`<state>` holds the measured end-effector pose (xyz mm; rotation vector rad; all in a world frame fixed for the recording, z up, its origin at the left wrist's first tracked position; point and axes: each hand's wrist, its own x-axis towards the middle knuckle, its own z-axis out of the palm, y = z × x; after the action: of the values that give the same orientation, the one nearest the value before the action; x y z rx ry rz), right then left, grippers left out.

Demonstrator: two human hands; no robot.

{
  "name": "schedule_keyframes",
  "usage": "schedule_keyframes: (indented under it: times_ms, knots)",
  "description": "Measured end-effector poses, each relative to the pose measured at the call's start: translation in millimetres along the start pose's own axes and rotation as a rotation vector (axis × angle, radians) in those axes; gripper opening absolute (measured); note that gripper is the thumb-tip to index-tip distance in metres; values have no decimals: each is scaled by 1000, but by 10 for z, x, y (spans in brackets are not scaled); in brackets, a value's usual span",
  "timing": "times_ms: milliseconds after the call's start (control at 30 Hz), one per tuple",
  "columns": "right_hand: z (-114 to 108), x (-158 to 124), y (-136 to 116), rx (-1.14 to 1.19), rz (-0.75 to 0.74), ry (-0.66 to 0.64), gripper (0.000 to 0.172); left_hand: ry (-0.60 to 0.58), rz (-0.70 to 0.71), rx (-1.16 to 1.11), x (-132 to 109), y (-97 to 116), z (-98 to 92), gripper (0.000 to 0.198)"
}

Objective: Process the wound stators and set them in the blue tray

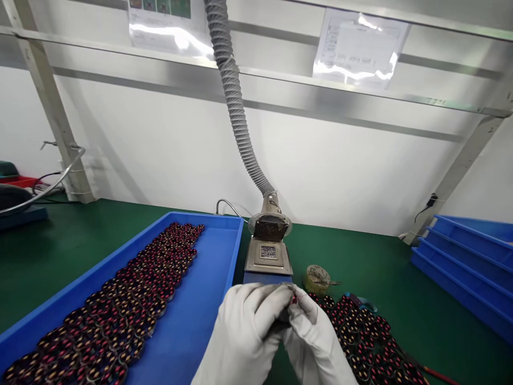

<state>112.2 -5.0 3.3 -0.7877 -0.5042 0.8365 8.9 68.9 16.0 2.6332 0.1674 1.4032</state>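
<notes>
left hand point(244, 326) and right hand point(316, 337), white-gloved, close together, angled inward; fingers point(274, 307) curled, pinching.

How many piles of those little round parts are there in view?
2. One pile is in the blue tray on the left; the other pile lies on the green table beside the right hand, which may hide some of it.

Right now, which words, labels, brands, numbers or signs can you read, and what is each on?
None can be read.
Upper-right sheet: lines of print, too small and blurred.
Upper-left sheet: pictures along its top, glare below; no legible text.
Shelf rail: faint greenish marks towards the right, illegible.
Speckled square on the metal device: no readable characters.
</notes>
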Motion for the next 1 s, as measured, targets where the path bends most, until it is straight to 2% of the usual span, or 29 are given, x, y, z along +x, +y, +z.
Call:
schedule_keyframes:
  times_ms: [100, 167, 267, 400, 433, 500, 600, 667, 700, 767, 833, 900, 1000]
  knots:
    - [-20, -5, 1, 59, 86, -37, 30, -95, -112, -245, 28, -54, -38, 34]
    - [-48, 3, 0, 71, 134, -55, 29, -111, -144, -413, 55, -81, -69, 27]
    - [-87, 39, 29, 86, 189, -115, 25, 2, -204, -558, 70, -94, -85, 15]
    - [-98, 39, 55, 130, 247, -208, 31, 226, -416, -613, 39, -84, -108, 15]
    - [-92, 21, 47, 150, 261, -227, 34, 246, -454, -601, 32, -82, -125, 15]
    - [-72, -24, 12, 174, 269, -252, 33, 139, -463, -512, 22, -77, -164, 15]
    - [-30, -85, -61, 130, 229, -211, 24, -163, -328, -379, 24, -64, -185, 47]
    - [8, -109, -99, 93, 212, -171, 22, -190, -236, -373, 39, -58, -163, 41]
    - [29, -118, -108, 83, 212, -160, 21, -165, -200, -391, 51, -58, -144, 33]
    - [66, -129, -101, 71, 213, -161, 22, -82, -132, -450, 79, -59, -102, 31]
    - [77, -126, -61, 60, 214, -168, 26, 5, -153, -557, 91, -58, -59, 24]
    - [43, -94, -3, 49, 215, -173, 33, 102, -315, -732, 70, -56, -24, 8]
    - [-82, 10, 68, 3, 180, -178, 34, 264, -696, -980, 9, -65, -19, 6]
